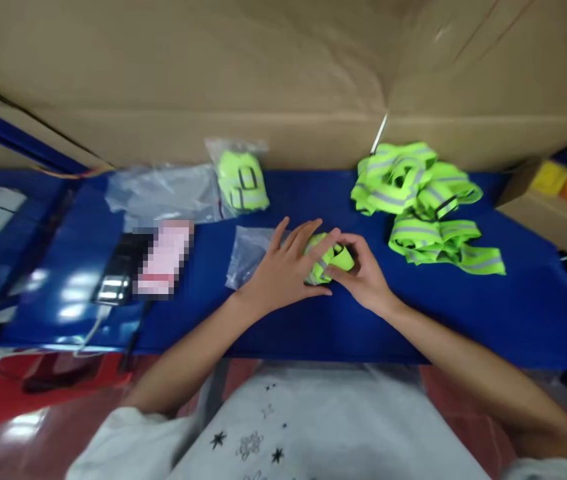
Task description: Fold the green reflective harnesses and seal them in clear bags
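Observation:
A rolled neon-yellow reflective strap with a dark buckle or loop lies between my hands at the middle of the blue table. My right hand pinches its right side between thumb and fingers. Across its left side rests my left hand, fingers stretched and spread, thumb apart below the roll. Under and beside that hand lies a small clear plastic bag. Whether the roll's left end is inside the bag, I cannot tell.
At the back right lie several loose reflective straps. A bagged strap roll and clear plastic bags are at the back left. Nearer left are a pink blurred item and a black device with a cable. An open cardboard box stands right.

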`<state>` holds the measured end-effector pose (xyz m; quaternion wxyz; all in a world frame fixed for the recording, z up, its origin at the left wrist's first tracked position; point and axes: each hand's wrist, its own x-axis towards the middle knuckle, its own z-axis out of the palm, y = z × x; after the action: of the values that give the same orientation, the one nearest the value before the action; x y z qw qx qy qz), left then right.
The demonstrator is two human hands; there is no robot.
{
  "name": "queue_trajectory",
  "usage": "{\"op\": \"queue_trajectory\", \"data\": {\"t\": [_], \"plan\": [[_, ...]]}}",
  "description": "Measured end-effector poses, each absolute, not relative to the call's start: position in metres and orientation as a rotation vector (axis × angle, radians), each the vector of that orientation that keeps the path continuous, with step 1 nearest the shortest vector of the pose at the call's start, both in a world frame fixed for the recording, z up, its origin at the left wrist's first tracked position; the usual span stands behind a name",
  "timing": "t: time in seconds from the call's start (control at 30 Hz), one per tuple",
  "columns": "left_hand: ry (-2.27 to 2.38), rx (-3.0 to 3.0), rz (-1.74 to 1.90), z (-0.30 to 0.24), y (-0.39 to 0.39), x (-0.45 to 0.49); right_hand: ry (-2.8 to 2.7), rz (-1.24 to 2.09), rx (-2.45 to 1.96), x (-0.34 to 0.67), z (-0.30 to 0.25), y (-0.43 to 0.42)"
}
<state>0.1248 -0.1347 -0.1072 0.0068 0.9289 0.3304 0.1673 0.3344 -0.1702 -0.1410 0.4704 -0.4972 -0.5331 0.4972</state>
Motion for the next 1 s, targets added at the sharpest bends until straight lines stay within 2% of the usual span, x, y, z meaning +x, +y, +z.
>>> {"op": "queue_trajectory", "data": {"t": [0.23,0.53,0.7,0.83,1.0], "plan": [[0.948,2.723,0.472,-0.111,-0.122,0.119,-1.358,1.097,-1.174,0.336,-0.142,-0.159],[1.018,2.926,0.582,-0.124,-0.141,0.121,-1.391,1.016,-1.038,0.329,-0.148,-0.165],[0.922,3.125,0.848,-0.135,-0.140,0.109,-1.397,0.997,-0.991,0.324,-0.145,-0.174],[0.826,3.264,1.031,-0.133,-0.140,0.104,-1.379,1.067,-1.008,0.323,-0.139,-0.176],[0.875,3.230,0.960,-0.135,-0.143,0.105,-1.398,1.194,-1.025,0.324,-0.138,-0.175]]}}
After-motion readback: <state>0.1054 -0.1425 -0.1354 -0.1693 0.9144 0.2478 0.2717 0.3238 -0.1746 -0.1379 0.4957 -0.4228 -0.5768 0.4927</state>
